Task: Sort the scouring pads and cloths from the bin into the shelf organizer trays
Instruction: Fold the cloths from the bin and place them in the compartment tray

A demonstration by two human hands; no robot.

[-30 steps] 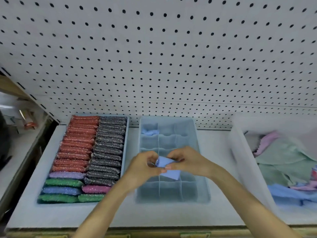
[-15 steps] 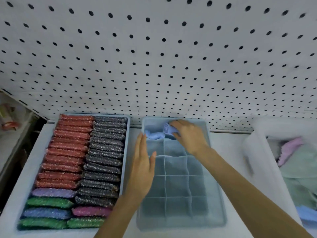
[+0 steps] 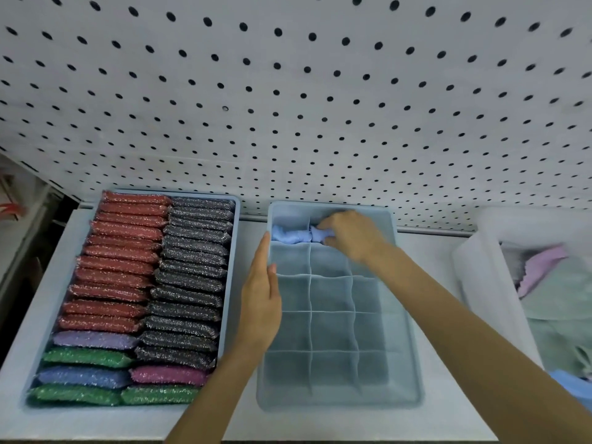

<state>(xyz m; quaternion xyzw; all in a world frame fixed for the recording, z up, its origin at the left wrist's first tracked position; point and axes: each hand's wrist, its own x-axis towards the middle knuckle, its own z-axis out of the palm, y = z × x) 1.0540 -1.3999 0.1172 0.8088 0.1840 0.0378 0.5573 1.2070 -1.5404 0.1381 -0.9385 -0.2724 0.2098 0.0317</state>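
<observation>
While the right grip [image 3: 352,238] curls its fingers round a folded blue cloth [image 3: 318,234] in the middle back compartment of the divided tray [image 3: 336,405], the left grip [image 3: 261,296] lies released, fingers straight along that tray's left wall. A second blue cloth [image 3: 286,235] fills the back-left compartment. Scouring pads [image 3: 128,283] pack the left tray [image 3: 231,267]; the bin [image 3: 480,283] of cloths stands at right.

**Surface notes: shelf, trays, bin**

We log the scouring pads [image 3: 128,283] as coarse woven mesh with a metallic glitter. The divided tray [image 3: 339,403] is smooth, matt, pale-blue plastic, slightly translucent, with thin dividers. The blue cloth [image 3: 315,236] is soft, matt fabric. The pegboard [image 3: 288,91] is white, smooth and matt. The bin [image 3: 471,277] is frosted translucent plastic, and the green cloth [image 3: 563,283] inside looks fleecy.
</observation>
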